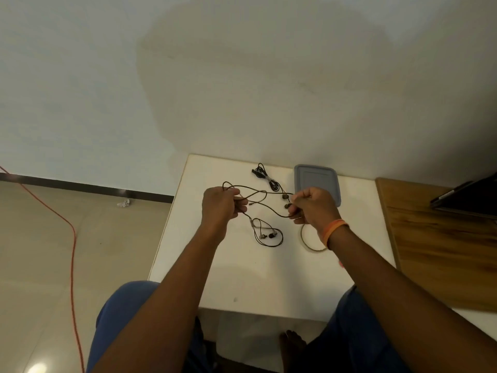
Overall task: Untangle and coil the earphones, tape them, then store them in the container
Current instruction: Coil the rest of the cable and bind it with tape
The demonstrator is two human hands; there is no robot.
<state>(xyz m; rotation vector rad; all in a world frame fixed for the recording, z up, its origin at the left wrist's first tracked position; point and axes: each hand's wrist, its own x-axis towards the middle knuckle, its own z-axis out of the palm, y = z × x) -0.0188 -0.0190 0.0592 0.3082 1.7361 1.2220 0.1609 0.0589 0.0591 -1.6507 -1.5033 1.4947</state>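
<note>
Near edge of my view: blue-trousered knees (121, 313) either side, a bare foot (291, 343) under the white tabletop (242, 286)

Both forearms reach forward over the tabletop, hands raised above it. Orange wristband (333, 231) on the right wrist

Lying on the tabletop between the forearms: a second earphone set (267, 234), black cable in a loose loop with two silvery buds inside it. Just right of that, a clear tape roll (309, 242), partly hidden behind the right wrist

Left hand (220, 207): fingers curled, clamped on a bunch of cable loops of the brown earphones (265, 200). Right hand (313, 205): fingers curled in a fist, pinching the same cable close to the two earbuds, which stick out on its left side. The cable spans the gap between the hands in crossing loops, slack, off the tabletop. I can't tell if any knot remains

Farther back: grey container lid (317, 181) flat on the tabletop, right hand overlapping its near corner in my view. Left of it a bundled black cable (265, 179), near the wall (242, 76)

Right side: a wooden surface (435, 251) abutting the tabletop, with a dark flat device (468, 197) at its far end. Left side: an orange cord (72, 251) across the floor
</note>
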